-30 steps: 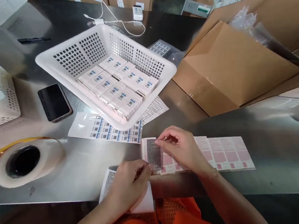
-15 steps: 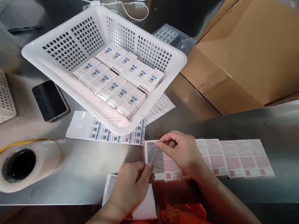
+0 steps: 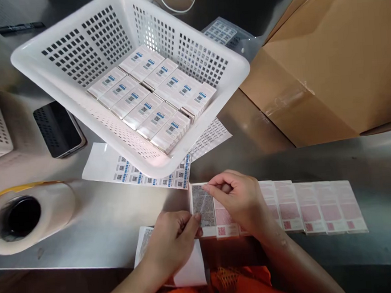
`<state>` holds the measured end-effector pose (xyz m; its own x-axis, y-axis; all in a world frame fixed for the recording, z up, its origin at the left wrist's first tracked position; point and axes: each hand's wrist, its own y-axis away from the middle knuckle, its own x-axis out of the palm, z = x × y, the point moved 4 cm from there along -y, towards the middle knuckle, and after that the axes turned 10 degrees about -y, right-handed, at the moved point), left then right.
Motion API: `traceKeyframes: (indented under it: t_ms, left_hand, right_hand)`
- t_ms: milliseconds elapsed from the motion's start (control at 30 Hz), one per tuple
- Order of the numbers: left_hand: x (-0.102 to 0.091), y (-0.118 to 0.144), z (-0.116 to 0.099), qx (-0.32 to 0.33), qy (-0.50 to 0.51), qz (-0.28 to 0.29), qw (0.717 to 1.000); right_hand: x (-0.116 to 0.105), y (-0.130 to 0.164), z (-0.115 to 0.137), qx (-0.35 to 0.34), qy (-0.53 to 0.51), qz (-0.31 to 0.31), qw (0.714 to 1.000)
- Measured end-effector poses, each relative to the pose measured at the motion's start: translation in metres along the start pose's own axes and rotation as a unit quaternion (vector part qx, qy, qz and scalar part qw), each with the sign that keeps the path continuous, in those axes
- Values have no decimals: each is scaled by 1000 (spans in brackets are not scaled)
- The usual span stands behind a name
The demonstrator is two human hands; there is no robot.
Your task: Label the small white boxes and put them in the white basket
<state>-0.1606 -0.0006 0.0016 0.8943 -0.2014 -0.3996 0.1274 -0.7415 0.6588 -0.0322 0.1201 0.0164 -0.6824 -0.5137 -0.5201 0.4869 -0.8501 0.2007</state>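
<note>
A steel table (image 3: 120, 223) holds a white basket (image 3: 75, 52) of labelled boxes. Near its front edge lies a row of pink boxes (image 3: 313, 207). Both the left hand (image 3: 170, 244) and right hand (image 3: 241, 201) pinch a printed label (image 3: 202, 204) onto the leftmost box.

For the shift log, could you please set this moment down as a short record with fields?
Left hand: fingertips at the lower left edge of the leftmost carton, over a label sheet at the table edge.
Right hand: pinching that carton's top edge.
Row of pink cartons: lying flat, side by side, on the steel table.
White basket: holds labelled boxes in rows.
Nearby: barcode sticker sheet, phone, tape roll, cardboard box.
</note>
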Motion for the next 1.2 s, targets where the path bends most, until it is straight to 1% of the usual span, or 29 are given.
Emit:
traceKeyframes:
  t_ms: [167, 467, 633, 767, 933, 1033, 1200]
  left_hand:
    - [1, -2, 3, -15, 4, 7, 1000]
    - [0, -1, 2, -6, 7, 2, 1000]
    - [0, -3, 1, -23, 0, 19, 1000]
    - [-1, -4, 0, -13, -4, 16, 1000]
    - [0, -6, 2, -28, -26, 13, 999]
    - [-2, -7, -1, -18, -38, 2, 999]
    - [-6, -10, -3, -10, -56, 10, 998]
  right_hand:
    - [1, 0, 0, 1, -4, -5, 1000]
    - [1, 1, 0, -7, 7, -9, 1000]
    - [1, 0, 2, -13, 11, -9, 1000]
    - [1, 0, 3, -12, 11, -3, 1000]
    - [2, 1, 1, -17, 13, 0, 1000]
    - [3, 1, -1, -24, 14, -5, 1000]
    - [3, 1, -2, -36, 16, -10, 999]
